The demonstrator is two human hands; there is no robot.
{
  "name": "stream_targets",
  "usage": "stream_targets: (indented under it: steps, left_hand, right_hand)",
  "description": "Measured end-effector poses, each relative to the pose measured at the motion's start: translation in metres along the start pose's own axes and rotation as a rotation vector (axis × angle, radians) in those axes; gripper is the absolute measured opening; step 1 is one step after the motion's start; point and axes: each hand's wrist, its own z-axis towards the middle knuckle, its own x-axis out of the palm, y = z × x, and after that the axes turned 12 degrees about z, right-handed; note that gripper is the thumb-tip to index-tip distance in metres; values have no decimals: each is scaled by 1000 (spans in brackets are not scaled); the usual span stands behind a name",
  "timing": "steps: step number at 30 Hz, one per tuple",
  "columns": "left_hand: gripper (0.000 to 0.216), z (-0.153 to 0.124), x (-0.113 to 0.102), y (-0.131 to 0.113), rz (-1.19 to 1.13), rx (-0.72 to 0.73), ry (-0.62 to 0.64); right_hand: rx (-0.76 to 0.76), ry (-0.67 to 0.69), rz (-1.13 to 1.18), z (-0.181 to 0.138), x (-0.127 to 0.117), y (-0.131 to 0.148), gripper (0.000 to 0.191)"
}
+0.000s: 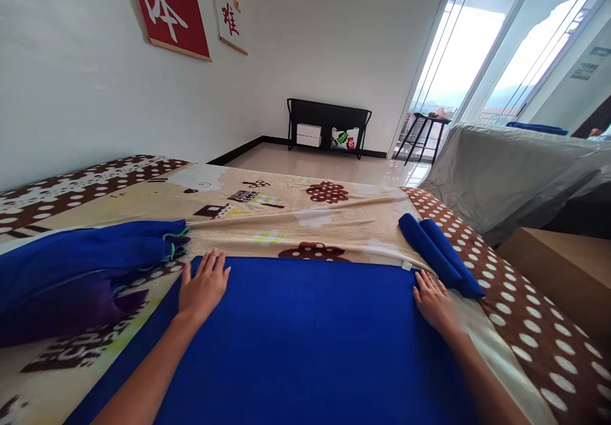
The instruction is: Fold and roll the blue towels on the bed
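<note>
While both hands press a blue towel (pixel 305 342), patterned blanket (pixel 286 212) covers bed.

A patterned beige and brown blanket (pixel 286 212) covers the bed. At ten o'clock, a red banner (pixel 169 8) with white characters hangs on the wall. Toward twelve o'clock stands a black shelf (pixel 329 116) holding a white box (pixel 309 135). At two o'clock, a grey cover (pixel 506 170) drapes furniture beside glass doors (pixel 496 43).
</note>
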Motion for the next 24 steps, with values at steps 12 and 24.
stream_targets:
  steps: [12,24]
  left_hand:
    - [58,-11,-2,-66,-69,209,133]
    - [58,-49,-15,-117,-99,261,41]
  right_hand:
    - [-199,135,73,7,33,75,57]
    - [-190,9,37,-28,40,117,60]
